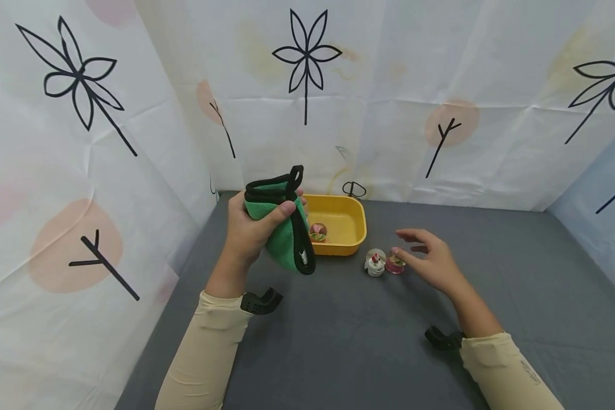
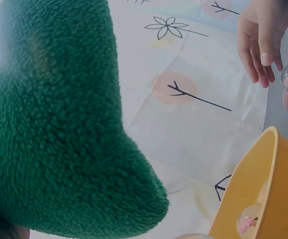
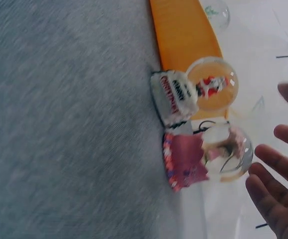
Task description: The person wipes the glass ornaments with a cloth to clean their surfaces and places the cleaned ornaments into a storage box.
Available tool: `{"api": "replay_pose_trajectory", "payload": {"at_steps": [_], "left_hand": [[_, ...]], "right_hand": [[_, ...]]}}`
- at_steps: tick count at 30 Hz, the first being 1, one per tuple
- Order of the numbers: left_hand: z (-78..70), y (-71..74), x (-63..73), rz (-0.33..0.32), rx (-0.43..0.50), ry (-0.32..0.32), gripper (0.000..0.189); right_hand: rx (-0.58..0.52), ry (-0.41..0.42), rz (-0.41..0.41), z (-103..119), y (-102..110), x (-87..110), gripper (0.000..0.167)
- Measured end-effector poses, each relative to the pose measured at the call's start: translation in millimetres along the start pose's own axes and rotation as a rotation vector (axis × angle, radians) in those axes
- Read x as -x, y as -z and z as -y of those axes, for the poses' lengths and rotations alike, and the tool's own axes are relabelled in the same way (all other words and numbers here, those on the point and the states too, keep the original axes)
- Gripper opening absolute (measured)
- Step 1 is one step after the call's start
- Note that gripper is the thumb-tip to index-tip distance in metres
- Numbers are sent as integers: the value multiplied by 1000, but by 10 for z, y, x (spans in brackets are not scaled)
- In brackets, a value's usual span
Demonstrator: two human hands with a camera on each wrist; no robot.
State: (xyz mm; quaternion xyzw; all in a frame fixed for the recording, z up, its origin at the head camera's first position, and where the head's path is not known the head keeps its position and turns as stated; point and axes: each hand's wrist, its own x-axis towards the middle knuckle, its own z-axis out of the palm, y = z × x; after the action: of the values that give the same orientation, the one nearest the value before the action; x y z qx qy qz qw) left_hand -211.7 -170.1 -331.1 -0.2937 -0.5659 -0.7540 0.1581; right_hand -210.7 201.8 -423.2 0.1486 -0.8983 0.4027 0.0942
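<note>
Cloth (image 1: 282,247), green with black edging, is gripped in the left hand (image 1: 253,228) above the desk (image 1: 338,330); the right hand (image 1: 435,263) has thumb and fingers parted beside a pink-based snow globe (image 3: 204,155), contact unclear; next to it, a white-based snow globe (image 3: 191,94) reading "MERRY CHRISTMAS" stands near the yellow box (image 1: 338,249).

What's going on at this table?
A person's left hand grips a folded, fuzzy green cloth with black trim. Their right hand, fingers spread, is right by a clear round snow globe with a pink base; contact is unclear. A white-based Santa snow globe stands next to that one on the grey surface. At least one more clear globe sits inside the yellow rectangular tub.
</note>
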Motion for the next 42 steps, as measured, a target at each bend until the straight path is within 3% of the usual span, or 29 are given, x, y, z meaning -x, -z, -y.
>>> {"api": "replay_pose_trajectory", "payload": {"at_steps": [18,42], "left_hand": [[30,-25,18,24,-9,18,51],[36,-48,6,28,-30,23,49]], "right_hand": [[12,-60,116,-217,28,117,60],[-16,-81,174,-371,-13,98,54]]}}
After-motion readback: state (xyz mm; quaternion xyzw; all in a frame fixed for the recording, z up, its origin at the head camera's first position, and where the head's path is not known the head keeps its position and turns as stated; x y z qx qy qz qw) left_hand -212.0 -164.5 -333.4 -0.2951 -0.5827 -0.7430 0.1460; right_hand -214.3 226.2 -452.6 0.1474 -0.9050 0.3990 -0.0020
